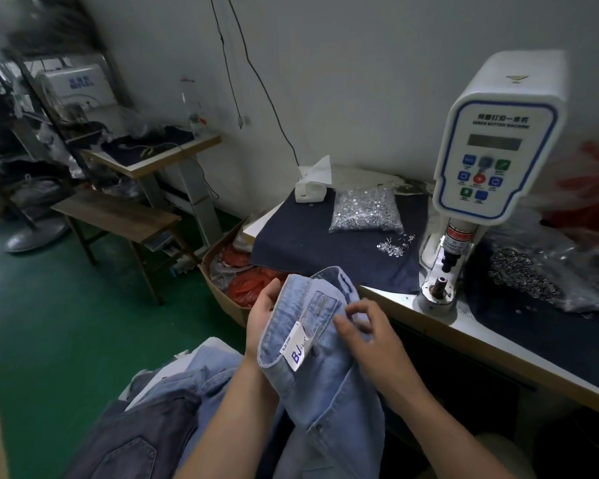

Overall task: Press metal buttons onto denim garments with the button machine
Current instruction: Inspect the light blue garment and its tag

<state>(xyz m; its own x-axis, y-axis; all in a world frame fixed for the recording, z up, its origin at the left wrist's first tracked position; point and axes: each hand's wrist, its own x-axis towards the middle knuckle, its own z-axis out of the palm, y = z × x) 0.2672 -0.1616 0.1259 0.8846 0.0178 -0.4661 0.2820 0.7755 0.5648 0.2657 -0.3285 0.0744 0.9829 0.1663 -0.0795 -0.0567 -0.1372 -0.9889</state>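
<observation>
Currently:
Garment: a light denim waistband (312, 326) is held short of the button machine (495, 150), below and left of its die post (441, 283).
Long axis: the waistband runs up toward the die.
Left hand (261, 314): curled round the band's left edge.
Right hand (363, 335): the far fold is pinched; judged the nearer hand to the die.
Supplies: a bag of buttons (365, 210) lies left of the machine.

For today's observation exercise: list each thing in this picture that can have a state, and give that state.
Jeans: held off the table, not under the press.
Left hand: grips the waistband.
Right hand: pinches the denim.
Button machine: display blank, die bare.
Bag of buttons: open, some spilled.
</observation>
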